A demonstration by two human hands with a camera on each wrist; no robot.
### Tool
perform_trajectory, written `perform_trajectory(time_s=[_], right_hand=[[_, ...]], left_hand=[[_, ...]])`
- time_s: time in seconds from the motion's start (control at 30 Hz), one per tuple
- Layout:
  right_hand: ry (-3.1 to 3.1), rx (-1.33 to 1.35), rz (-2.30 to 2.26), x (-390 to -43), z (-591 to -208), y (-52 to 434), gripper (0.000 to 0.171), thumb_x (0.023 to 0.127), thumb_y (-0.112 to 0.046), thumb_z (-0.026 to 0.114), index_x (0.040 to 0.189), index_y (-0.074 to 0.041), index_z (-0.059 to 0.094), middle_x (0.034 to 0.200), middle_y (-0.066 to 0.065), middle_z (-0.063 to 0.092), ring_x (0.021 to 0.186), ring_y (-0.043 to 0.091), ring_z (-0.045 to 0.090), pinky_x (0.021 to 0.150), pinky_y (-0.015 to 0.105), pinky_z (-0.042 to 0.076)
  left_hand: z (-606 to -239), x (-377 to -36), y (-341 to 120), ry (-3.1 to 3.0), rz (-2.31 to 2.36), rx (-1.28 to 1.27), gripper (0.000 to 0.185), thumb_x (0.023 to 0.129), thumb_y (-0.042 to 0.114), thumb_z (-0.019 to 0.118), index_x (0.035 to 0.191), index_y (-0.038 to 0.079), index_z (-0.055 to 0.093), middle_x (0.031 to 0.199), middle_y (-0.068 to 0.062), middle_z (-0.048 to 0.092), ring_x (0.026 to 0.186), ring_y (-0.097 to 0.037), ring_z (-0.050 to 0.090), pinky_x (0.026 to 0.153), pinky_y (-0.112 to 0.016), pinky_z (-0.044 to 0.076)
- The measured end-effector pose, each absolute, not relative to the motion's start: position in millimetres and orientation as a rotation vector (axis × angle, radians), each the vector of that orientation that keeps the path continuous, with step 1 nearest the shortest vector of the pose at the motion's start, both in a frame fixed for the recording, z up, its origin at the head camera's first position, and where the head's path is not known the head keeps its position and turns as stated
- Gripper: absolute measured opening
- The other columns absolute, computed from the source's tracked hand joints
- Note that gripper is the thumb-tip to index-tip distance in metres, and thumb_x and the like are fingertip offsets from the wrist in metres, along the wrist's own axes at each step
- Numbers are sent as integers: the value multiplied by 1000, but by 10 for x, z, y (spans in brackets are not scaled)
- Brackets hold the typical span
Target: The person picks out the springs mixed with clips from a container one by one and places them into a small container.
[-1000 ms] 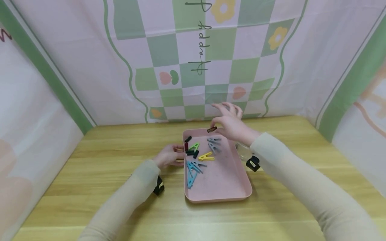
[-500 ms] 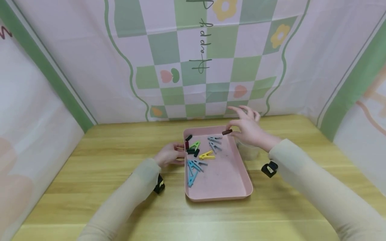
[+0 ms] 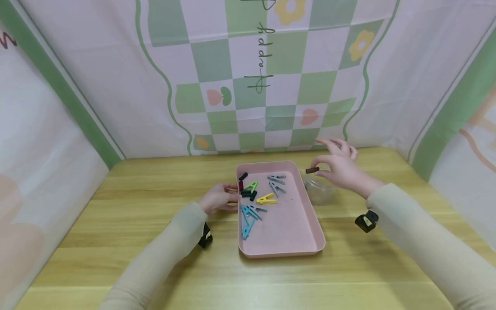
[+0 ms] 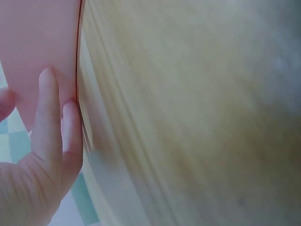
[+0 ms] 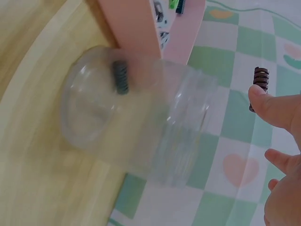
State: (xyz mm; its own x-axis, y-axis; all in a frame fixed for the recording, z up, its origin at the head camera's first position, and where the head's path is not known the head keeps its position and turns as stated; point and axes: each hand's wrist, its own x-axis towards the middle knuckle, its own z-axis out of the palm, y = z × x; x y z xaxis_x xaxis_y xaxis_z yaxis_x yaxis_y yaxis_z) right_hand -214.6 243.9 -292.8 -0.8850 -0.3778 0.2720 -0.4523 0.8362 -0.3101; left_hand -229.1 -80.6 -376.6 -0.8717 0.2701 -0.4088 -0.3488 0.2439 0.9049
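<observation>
A brown coil spring (image 3: 312,170) is pinched between thumb and index finger of my right hand (image 3: 342,170); the other fingers are spread. The spring (image 5: 260,88) is above the mouth of a clear jar (image 3: 320,191), which stands right of the pink tray (image 3: 286,253). In the right wrist view, a dark green spring (image 5: 120,76) shows through the jar's wall. My left hand (image 3: 218,199) touches the tray's left wall with nearly straight fingers (image 4: 48,106). Inside the tray lie black springs (image 3: 253,196), a red spring (image 3: 241,186), and a yellow clip (image 3: 266,198).
Also in the tray are a lime-green clip (image 3: 252,186), grey clips (image 3: 277,188) and blue clips (image 3: 248,228). The wooden table (image 3: 155,185) extends around it. A patterned cloth (image 3: 217,60) hangs behind the table's far edge.
My right hand has carried the brown spring rightward from over the tray's far end to above the jar. My left hand stays at the tray's left wall.
</observation>
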Motion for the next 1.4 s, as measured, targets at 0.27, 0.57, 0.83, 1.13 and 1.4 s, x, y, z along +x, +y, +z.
perform_trajectory(time_s=[0.27, 0.57, 0.83, 1.13, 1.4], right_hand=[[-2819, 579, 586, -2180, -2978, 2617, 13, 76, -4, 74, 87, -8, 69, 147, 28, 26, 133, 55, 7, 100, 73, -2], [-2856, 553, 579, -2199, -2992, 2717, 13, 79, -5, 72, 91, -7, 69, 148, 29, 23, 134, 54, 4, 100, 72, -2], [-2894, 536, 570, -2219, -3032, 2724, 12, 80, -6, 72, 92, -8, 69, 148, 30, 20, 133, 55, 3, 100, 72, -3], [-2910, 524, 578, -2236, -3058, 2710, 11, 81, -6, 71, 91, -8, 68, 148, 30, 20, 133, 56, 2, 100, 73, -3], [-2909, 527, 589, -2250, -3076, 2676, 10, 81, -7, 71, 92, -7, 69, 148, 30, 20, 133, 55, 4, 100, 73, -2]], left_hand=[[-3759, -2292, -791, 2038, 1659, -87, 49, 91, 2, 59, 137, 0, 42, 128, -21, 53, 106, -27, 60, 82, -33, 59], [-3761, -2285, -792, 2032, 1664, -84, 49, 91, 1, 59, 136, -1, 42, 127, -21, 53, 99, -23, 60, 80, -31, 59], [-3757, -2283, -795, 2032, 1672, -89, 49, 90, 2, 60, 137, -1, 42, 125, -21, 54, 99, -23, 60, 81, -31, 59], [-3758, -2279, -784, 2037, 1666, -84, 49, 91, 2, 59, 137, 0, 41, 127, -21, 53, 99, -23, 60, 81, -32, 59], [-3781, -2279, -781, 2041, 1678, -74, 49, 91, 1, 59, 136, -1, 42, 125, -21, 54, 99, -24, 60, 82, -32, 59]])
